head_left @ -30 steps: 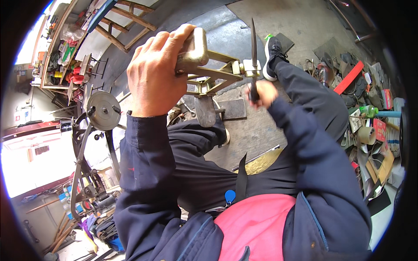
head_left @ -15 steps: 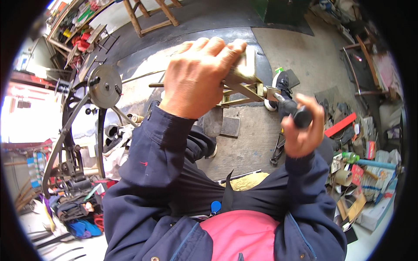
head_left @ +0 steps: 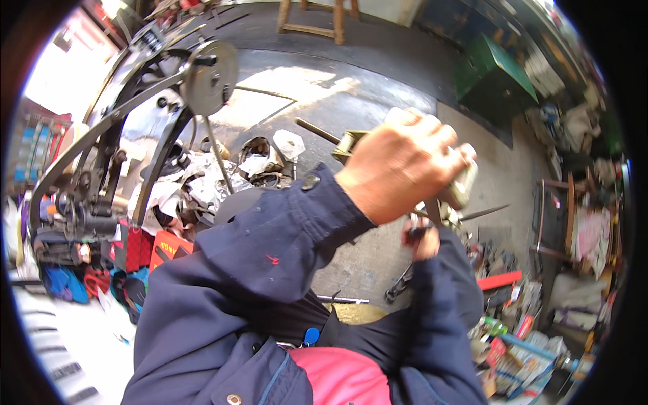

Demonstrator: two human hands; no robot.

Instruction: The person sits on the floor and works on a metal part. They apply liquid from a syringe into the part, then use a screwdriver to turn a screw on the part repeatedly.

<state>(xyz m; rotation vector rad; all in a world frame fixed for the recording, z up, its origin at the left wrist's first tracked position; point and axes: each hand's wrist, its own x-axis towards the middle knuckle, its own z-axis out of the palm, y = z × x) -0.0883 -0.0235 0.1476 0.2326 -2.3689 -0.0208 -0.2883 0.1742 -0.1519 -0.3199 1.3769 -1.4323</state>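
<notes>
My left hand (head_left: 403,172) is closed over a pale rectangular block (head_left: 464,185) that sits on a wooden frame (head_left: 347,143). Its dark blue sleeve fills the middle of the view. My right hand (head_left: 425,241) is just below it, gripping the dark handle of a knife. The thin blade (head_left: 482,213) pokes out to the right under the block. Most of the knife is hidden behind my left hand. I cannot tell whether the blade touches the block.
A dark metal machine with a round wheel (head_left: 210,85) stands at the left, crumpled scrap (head_left: 260,162) at its foot. A green box (head_left: 493,77) and a wooden stool (head_left: 312,20) are farther off. A wrench (head_left: 398,289), a red bar (head_left: 499,280) and clutter lie at the right.
The view has swung left, so both hands sit further right and lower. My right hand has dropped under my left hand, and the blade, upright before, now points right.
</notes>
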